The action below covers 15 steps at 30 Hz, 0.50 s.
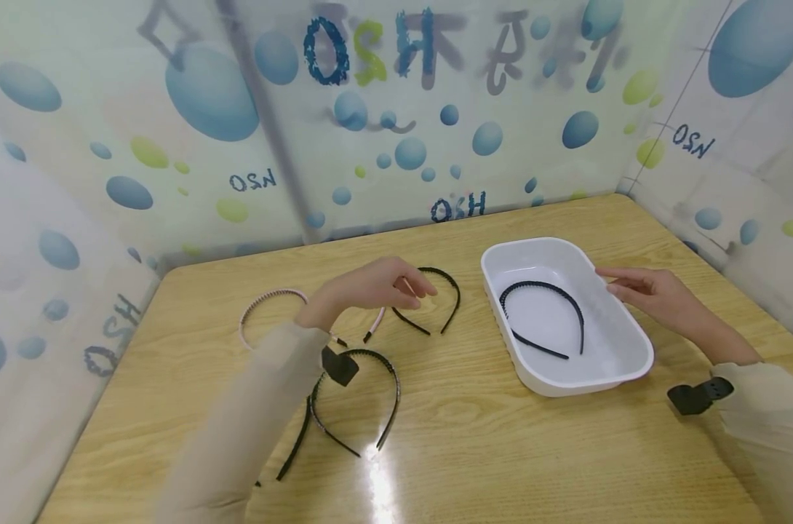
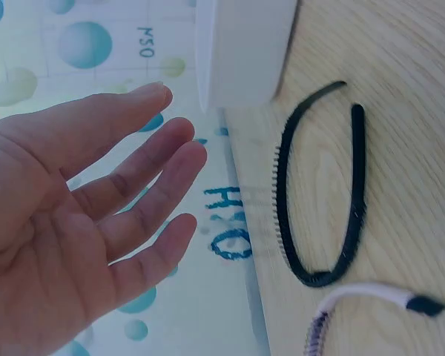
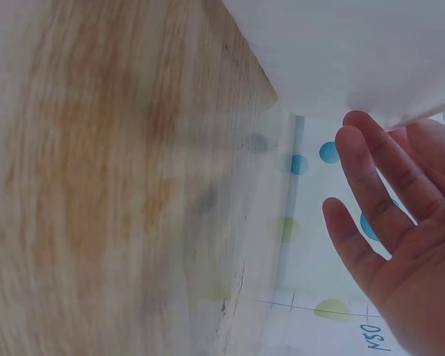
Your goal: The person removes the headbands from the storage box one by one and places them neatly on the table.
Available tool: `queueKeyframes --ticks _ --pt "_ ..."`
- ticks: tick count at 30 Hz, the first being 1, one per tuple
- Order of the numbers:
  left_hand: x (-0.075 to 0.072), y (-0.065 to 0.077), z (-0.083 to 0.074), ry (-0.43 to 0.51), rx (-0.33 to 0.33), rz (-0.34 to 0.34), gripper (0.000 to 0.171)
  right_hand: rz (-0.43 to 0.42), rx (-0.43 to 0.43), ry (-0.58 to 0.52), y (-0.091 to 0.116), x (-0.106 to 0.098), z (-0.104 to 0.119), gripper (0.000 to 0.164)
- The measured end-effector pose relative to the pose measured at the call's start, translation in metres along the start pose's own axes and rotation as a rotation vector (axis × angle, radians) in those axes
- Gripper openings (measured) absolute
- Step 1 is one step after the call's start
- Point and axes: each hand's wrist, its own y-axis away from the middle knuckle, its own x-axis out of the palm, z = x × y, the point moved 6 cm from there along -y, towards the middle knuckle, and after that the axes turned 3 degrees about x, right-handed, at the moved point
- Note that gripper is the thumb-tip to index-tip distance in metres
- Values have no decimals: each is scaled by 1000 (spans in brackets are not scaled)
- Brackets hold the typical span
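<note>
My left hand (image 1: 386, 282) hovers over the table with relaxed, slightly bent fingers and nothing in its grasp. Closest to it is a thin black headband (image 1: 458, 295), lying flat; the left wrist view also shows this black headband (image 2: 282, 185) apart from the fingers. A pale pink headband (image 1: 272, 293) lies partly behind my left wrist. Beside the right-hand side of a white plastic bin (image 1: 534, 382), my right hand (image 1: 655, 295) touches the rim with nearly straight fingers. A black toothed headband (image 1: 546, 284) rests inside the bin.
Nearer the front lies a dark headband with a patterned band (image 1: 397, 393). Another black headband (image 1: 295, 451) is partly hidden by my left sleeve. The wooden table (image 1: 475, 451) meets a wall covering (image 1: 383, 175) with blue and green dots at the back.
</note>
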Motion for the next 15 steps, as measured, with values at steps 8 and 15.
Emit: queueKeyframes --ticks 8,15 --pt "5 -34 -13 14 -19 23 29 -6 9 -4 1 -1 -1 41" --pt "11 -59 -26 13 5 37 29 -1 26 23 0 0 0 43"
